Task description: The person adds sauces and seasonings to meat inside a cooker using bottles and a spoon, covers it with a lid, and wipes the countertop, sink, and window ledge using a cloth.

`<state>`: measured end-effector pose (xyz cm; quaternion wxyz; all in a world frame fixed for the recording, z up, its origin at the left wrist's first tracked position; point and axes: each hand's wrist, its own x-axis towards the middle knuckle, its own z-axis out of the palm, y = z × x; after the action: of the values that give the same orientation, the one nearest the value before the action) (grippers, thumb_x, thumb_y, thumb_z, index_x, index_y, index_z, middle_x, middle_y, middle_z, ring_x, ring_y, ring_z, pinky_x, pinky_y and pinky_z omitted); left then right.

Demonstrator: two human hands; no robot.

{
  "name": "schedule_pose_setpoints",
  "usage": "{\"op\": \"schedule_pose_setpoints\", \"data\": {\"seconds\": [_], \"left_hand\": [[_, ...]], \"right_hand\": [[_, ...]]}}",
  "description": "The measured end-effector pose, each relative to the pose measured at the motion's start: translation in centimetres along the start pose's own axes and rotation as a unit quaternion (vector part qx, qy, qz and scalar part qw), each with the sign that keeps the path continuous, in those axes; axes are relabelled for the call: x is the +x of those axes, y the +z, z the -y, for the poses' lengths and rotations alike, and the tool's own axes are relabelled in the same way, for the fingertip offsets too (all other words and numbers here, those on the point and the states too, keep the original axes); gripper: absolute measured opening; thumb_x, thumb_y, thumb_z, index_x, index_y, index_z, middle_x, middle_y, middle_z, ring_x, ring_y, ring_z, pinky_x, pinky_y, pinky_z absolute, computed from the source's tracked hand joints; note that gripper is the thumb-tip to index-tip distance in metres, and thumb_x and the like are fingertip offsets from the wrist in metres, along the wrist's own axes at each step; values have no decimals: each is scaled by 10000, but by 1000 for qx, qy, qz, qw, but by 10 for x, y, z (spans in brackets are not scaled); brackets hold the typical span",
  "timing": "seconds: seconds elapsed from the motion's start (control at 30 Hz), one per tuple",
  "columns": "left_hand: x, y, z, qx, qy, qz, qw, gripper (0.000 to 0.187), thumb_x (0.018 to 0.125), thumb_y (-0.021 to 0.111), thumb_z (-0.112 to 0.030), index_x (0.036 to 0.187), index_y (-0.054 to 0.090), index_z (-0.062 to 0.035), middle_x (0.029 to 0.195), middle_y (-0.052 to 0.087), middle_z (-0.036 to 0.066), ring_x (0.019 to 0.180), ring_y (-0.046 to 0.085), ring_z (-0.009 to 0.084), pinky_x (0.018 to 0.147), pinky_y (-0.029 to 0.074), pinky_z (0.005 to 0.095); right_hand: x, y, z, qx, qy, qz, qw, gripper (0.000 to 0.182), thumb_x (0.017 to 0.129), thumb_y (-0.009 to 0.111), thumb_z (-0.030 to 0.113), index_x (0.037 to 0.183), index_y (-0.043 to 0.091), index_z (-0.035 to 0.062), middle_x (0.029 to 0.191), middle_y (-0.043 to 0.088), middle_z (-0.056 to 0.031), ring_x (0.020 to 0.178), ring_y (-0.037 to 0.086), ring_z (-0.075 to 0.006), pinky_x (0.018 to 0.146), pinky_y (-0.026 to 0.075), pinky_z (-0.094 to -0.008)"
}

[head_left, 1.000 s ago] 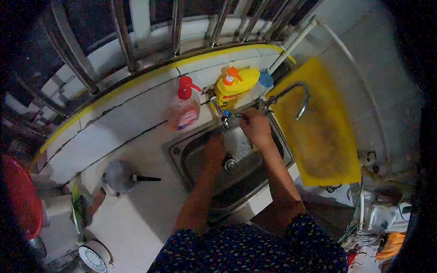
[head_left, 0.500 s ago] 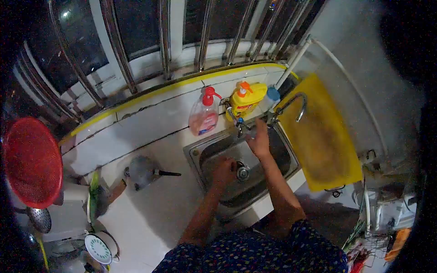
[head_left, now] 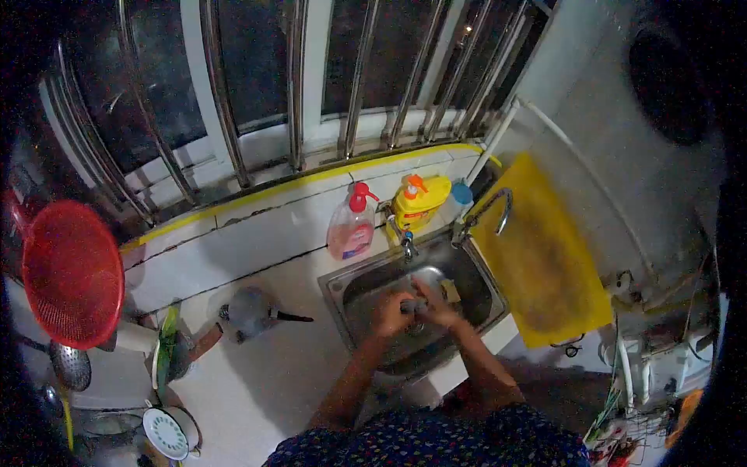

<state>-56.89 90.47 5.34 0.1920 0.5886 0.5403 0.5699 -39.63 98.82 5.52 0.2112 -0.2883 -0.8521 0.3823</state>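
Note:
Both hands are together low over the steel sink (head_left: 342,282), under the small tap (head_left: 408,246). My left hand (head_left: 391,314) is closed around a small greyish object (head_left: 412,306), too blurred to name. From the other side, my right hand (head_left: 437,308) presses against the same object with bent fingers. A yellowish block, perhaps a sponge (head_left: 450,291), lies in the sink just beyond my right hand. The drain is largely hidden by the hands.
Behind the sink stand a pink soap pump bottle (head_left: 352,232) and a yellow detergent bottle (head_left: 420,201). A curved faucet (head_left: 504,212) rises at the right, by a yellow board (head_left: 545,265). Left are a grey dark-handled pot (head_left: 253,311), a red colander (head_left: 74,272) and an enamel mug (head_left: 167,432).
My right hand has come down from the tap into the sink and joined my left hand at the small object. The yellowish block now shows in the sink. The view has tilted slightly.

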Motion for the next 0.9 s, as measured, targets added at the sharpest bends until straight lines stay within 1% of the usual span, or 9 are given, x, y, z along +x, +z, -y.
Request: {"op": "schedule_pose_setpoints", "data": {"seconds": [0.1, 0.2, 0.27, 0.4, 0.5, 0.6, 0.7, 0.77, 0.9], "left_hand": [[7, -6, -16, -136, -144, 154, 968, 363, 655, 736, -164, 974, 603, -53, 1003, 605, 117, 998, 552, 265, 919, 397, 352], [10, 10, -9, -159, -151, 54, 974, 356, 625, 712, -156, 955, 627, -54, 936, 617, 139, 805, 600, 298, 737, 474, 336], [16, 15, -5, -150, -123, 7, 981, 368, 623, 709, -144, 962, 617, -35, 978, 605, 144, 829, 596, 301, 757, 468, 342], [23, 22, -5, -74, -80, -65, 992, 372, 631, 694, -131, 982, 611, -40, 960, 615, 142, 876, 592, 296, 781, 461, 355], [23, 23, -10, -39, -29, -42, 998, 353, 650, 663, -100, 994, 608, -43, 987, 618, 144, 931, 584, 304, 807, 455, 368], [2, 10, -15, -50, 4, 178, 983, 341, 667, 620, -45, 1007, 611, -57, 1036, 617, 139, 978, 577, 316, 827, 454, 383], [-9, -4, -10, -152, -99, 250, 951, 483, 672, 656, -67, 1145, 568, -112, 1134, 577, 123, 1082, 524, 299, 936, 409, 387], [5, -31, -44, 209, 18, 198, 957, 481, 732, 587, -38, 1196, 514, -142, 1218, 535, 122, 1090, 527, 322, 892, 444, 395], [11, -13, -27, 283, 280, 197, 896, 468, 790, 544, -87, 1244, 467, -168, 1266, 486, 118, 1114, 507, 334, 908, 439, 405]], "right_hand": [[-29, 42, -71, 465, 144, -22, 873, 418, 817, 600, 153, 1211, 481, 76, 1057, 566, -40, 1000, 540, -155, 732, 471, -341], [-38, 48, -106, 256, 204, 116, 938, 314, 845, 571, 284, 1071, 559, 67, 904, 597, -31, 830, 571, -142, 653, 463, -321], [-30, 50, -31, 327, 312, -61, 890, 315, 834, 562, 368, 938, 593, 72, 787, 593, -17, 699, 556, -136, 593, 445, -321], [-27, 55, -4, 252, 313, -78, 912, 377, 844, 550, 405, 984, 596, 58, 844, 607, -45, 765, 582, -165, 640, 468, -334], [-28, 61, -9, 530, 227, -102, 811, 441, 838, 572, 437, 1052, 587, 52, 911, 618, -67, 854, 592, -193, 736, 473, -340], [-30, 40, 40, 675, 321, -192, 636, 460, 832, 592, 435, 1098, 579, 59, 976, 618, -70, 941, 581, -204, 831, 451, -335], [-33, 27, 57, 589, 315, -139, 731, 408, 826, 616, 383, 1082, 587, 68, 985, 616, -57, 925, 575, -182, 838, 435, -321], [-36, 25, 47, 478, 382, -89, 786, 351, 825, 612, 327, 1066, 597, 73, 910, 607, -46, 820, 565, -164, 757, 442, -293], [-45, 29, -12, 477, 359, 5, 802, 289, 805, 620, 260, 1019, 608, 65, 827, 577, -32, 707, 528, -151, 630, 435, -274]]}}
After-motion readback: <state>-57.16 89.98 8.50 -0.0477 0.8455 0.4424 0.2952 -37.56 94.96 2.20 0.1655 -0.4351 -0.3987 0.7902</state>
